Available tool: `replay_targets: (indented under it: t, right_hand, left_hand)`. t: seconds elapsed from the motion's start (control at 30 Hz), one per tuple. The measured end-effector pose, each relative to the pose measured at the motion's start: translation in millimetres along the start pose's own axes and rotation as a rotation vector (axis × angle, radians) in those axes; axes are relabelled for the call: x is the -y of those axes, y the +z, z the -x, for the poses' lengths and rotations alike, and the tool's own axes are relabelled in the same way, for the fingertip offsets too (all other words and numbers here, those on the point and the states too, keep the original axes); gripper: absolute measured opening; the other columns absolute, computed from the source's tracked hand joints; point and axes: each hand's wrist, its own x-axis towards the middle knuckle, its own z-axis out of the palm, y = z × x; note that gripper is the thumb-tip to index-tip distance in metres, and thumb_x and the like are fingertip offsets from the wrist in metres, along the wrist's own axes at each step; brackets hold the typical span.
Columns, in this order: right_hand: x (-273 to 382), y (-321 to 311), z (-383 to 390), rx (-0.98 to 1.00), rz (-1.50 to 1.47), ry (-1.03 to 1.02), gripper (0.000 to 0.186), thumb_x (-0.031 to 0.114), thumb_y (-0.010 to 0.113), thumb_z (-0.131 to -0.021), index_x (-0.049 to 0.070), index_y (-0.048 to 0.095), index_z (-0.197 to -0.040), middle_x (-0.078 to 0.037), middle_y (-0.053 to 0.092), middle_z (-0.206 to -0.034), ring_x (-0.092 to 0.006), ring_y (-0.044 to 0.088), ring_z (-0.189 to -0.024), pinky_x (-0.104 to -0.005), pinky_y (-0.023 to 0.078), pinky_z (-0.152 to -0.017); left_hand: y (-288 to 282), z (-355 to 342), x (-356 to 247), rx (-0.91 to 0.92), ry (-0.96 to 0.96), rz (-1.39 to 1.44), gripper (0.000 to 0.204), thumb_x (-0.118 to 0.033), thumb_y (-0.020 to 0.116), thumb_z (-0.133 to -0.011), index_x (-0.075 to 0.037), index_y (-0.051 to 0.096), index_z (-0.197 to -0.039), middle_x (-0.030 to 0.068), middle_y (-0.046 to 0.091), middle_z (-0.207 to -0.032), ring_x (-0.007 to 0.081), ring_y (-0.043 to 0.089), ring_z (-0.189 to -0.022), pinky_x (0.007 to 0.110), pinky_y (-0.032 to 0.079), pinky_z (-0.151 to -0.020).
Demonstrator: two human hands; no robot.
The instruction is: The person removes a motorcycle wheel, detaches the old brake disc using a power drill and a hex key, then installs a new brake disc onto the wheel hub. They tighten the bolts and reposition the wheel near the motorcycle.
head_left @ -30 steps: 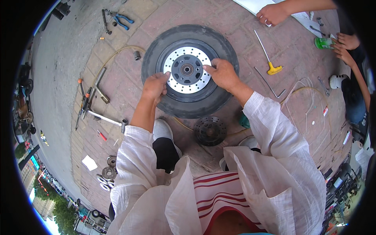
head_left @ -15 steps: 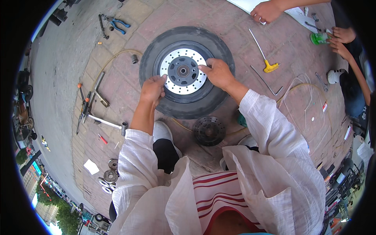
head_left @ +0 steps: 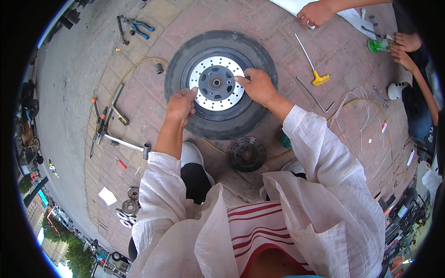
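Your half-curled left hand (head_left: 181,105) pinches the silver disc's (head_left: 217,105) left edge; your right hand (head_left: 260,87), likewise half-curled, its right.

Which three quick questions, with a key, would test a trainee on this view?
1. What do the left hand and right hand both touch?
2. True or false: the blue-handled pliers lie left of the tire.
3. Which lies nearest the person's shoes?
A) yellow-handled tool
B) dark drilled disc
C) open-ended wrench

Key:
1. The silver disc, at its edge.
2. True.
3. B.
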Motion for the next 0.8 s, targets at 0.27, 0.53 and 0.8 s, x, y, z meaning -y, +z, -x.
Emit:
replay_targets:
  t: [0.27, 0.53, 0.8]
  right_hand:
    - [-0.9, 1.7, 1.1, -0.04, -0.007, -0.021, 0.033, 0.027, 0.068, -0.086, -0.005, 0.063, -0.083, -0.022, 0.062, -0.072, -0.0313, 0.061, -0.067, -0.0405, 0.045, -0.064]
    - [-2.9, 0.6, 0.2, -0.037, -0.046, 0.009, 0.033, 0.028, 0.067, -0.086, -0.005, 0.067, -0.087, -0.022, 0.067, -0.083, -0.0339, 0.065, -0.079, -0.0421, 0.049, -0.072]
    - [-22.3, -45.7, 9.9, -0.09, -0.715, 0.326, 0.032, 0.008, 0.058, -0.09, -0.009, 0.054, -0.117, -0.015, 0.063, -0.104, -0.0211, 0.063, -0.089, -0.0278, 0.05, -0.076]
  left_hand:
    - [0.5, 0.4, 2.0, -0.001, 0.008, 0.011, 0.023, -0.025, 0.064, -0.092, -0.011, 0.057, -0.075, -0.0056, 0.041, -0.059, 0.0063, 0.036, -0.047, 0.022, 0.031, -0.041]
    - [-2.7, -0.3, -0.8, 0.018, -0.007, -0.021, 0.023, -0.026, 0.064, -0.092, -0.008, 0.06, -0.078, -0.0046, 0.042, -0.059, 0.0068, 0.037, -0.048, 0.023, 0.032, -0.042]
    - [-76.4, 56.2, -68.4, 0.014, 0.066, -0.681, 0.044, -0.044, 0.061, -0.091, -0.002, 0.064, -0.107, -0.0063, 0.036, -0.061, 0.0079, 0.033, -0.048, 0.025, 0.031, -0.044]
